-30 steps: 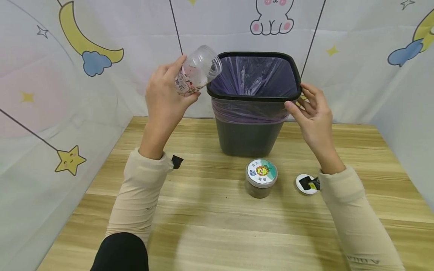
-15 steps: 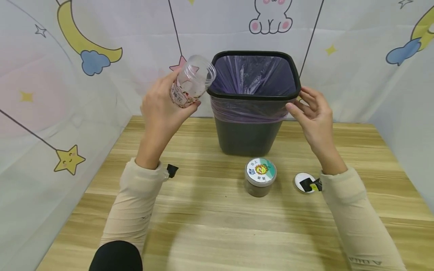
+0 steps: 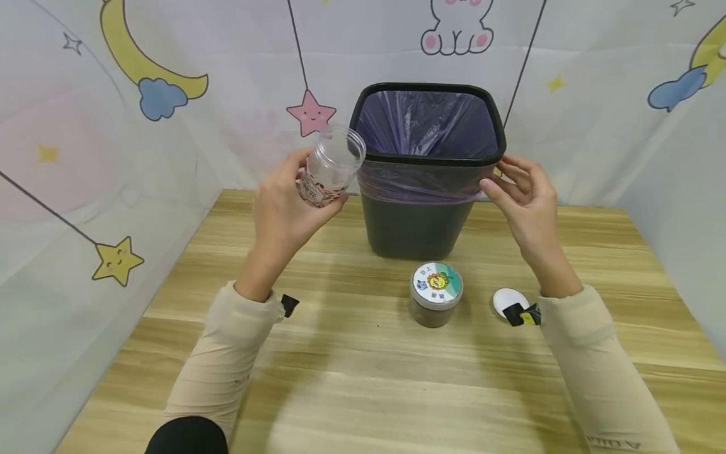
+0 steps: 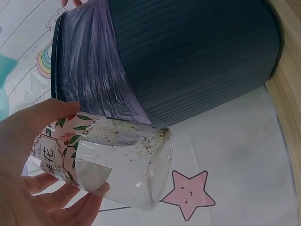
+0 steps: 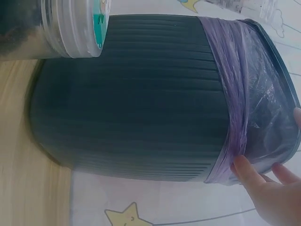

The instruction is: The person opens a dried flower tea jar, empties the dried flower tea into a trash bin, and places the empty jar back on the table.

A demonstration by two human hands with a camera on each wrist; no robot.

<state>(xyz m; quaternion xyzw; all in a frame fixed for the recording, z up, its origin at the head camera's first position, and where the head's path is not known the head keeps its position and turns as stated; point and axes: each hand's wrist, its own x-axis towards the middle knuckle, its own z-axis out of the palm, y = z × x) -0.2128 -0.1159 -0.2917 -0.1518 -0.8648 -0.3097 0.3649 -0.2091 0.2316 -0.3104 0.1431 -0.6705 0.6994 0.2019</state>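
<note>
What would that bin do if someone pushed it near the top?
The bin might tip fairly easily, since it narrows toward its base. Its ribbed walls should give some grip. The purple liner would likely crumple, being thin, wrinkled film.

Lined trash bin (image 3: pixel 416 227) blocked the far middle; lidded jar (image 3: pixel 435 295) stood just in front. Wide passage ran left of the jar, narrower between it and white lid (image 3: pixel 507 298).

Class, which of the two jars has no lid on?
The clear round jar with the pink floral label, uncovered, in the left hand; the greyish round jar on the wood-grain table wears a white-and-green sunflower lid.
</note>
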